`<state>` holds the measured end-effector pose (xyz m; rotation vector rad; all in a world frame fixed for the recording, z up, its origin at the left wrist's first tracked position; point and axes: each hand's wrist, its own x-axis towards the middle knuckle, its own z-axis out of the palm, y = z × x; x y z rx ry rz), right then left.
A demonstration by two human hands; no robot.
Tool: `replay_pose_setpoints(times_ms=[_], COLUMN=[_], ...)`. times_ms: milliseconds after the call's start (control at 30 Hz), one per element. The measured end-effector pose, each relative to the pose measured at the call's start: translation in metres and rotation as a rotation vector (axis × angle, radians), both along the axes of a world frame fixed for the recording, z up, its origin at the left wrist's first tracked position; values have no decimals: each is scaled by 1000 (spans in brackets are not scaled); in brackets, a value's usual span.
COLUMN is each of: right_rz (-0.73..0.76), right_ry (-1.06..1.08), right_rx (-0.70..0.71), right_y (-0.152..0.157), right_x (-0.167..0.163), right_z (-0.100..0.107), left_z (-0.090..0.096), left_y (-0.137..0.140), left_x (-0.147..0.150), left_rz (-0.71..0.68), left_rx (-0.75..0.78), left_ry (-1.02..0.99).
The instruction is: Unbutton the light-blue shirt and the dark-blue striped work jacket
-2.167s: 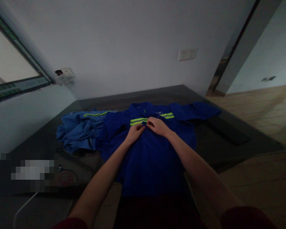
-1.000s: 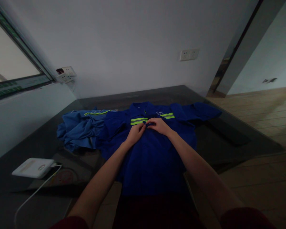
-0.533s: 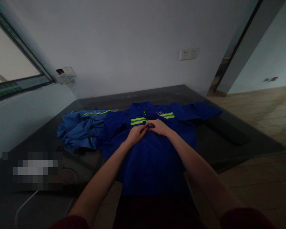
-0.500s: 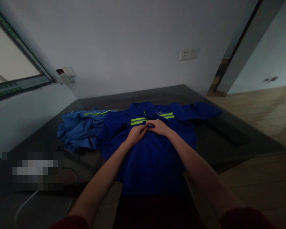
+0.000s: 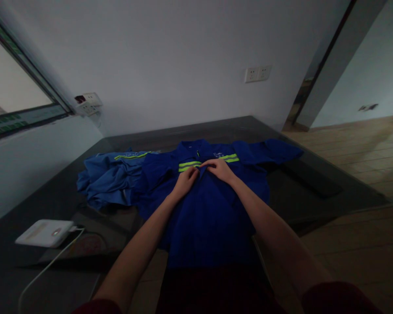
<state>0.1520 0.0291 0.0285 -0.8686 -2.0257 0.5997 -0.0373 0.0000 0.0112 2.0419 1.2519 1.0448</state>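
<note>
Both hands, left hand (image 5: 187,179) and right hand (image 5: 220,168), are pinching the dark blue shirt (image 5: 209,209) at its chest; its hem is overhanging the bench (image 5: 314,183) near edge, bare bench lying right.

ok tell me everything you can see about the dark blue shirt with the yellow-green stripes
The dark blue shirt with yellow-green reflective stripes looks like woven workwear cloth. It lies flat, front up, on the dark glass table, collar away from the person, short sleeves spread, hem hanging over the near edge. The left hand and right hand pinch its front placket just below the chest stripes. A crumpled lighter blue garment touches its left sleeve.
</note>
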Motion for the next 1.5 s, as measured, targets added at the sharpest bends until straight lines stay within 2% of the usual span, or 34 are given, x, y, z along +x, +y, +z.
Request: replay_pose_setpoints(times_ms=[100, 267, 400, 500, 633, 733, 800, 900, 967, 1067, 1133, 1200, 1300, 1400, 1500], right_rz=[-52, -182, -385, -519, -612, -588, -541, -420, -375, -445, -499, -485, -275, -9, 44], right_ry=[122, 267, 321, 330, 314, 298, 253, 187, 189, 259, 334, 400, 397, 215, 43], right_rx=[3, -19, 9, 42, 53, 66, 57, -3, -42, -20, 47, 110, 74, -61, -91], right_y=[3, 11, 18, 21, 21, 20, 21, 24, 26, 23, 17, 9, -3, -10, -11], right_x=[4, 15, 27, 35, 34, 28, 25, 25, 28, 33, 34, 33, 24, 10, -2], right_z=[4, 4, 1, -1, -4, -6, -7, -9, -9, -3, 6, 15, 24, 21, 11], left_z=[2, 21, 30, 27, 15, 7, 5, 7, 10, 16, 21, 25, 28, 27, 22], left_y=[0, -9, -20, -25, -27, -27, -26, -22, -19, -14, -12, -10, -6, -2, 2], left_x=[1, 4, 4, 8, 18, 24, 26, 22, 16, 6, 0, -6, -12, -16, -15], left_rz=[-44, -90, -292, -383, -314, -239, -256, -289, -259, -215, -182, -136, -117, -143, -129], left_rx=[-17, -74, -362, -538, -513, -461, -463, -517, -567, -641, -666, -668, -719, -766, -736], left_ry=[-24, -135, -44, 40, 46, 14, -36, -138, -231, -385, -477, -551, -599, -545, -480])
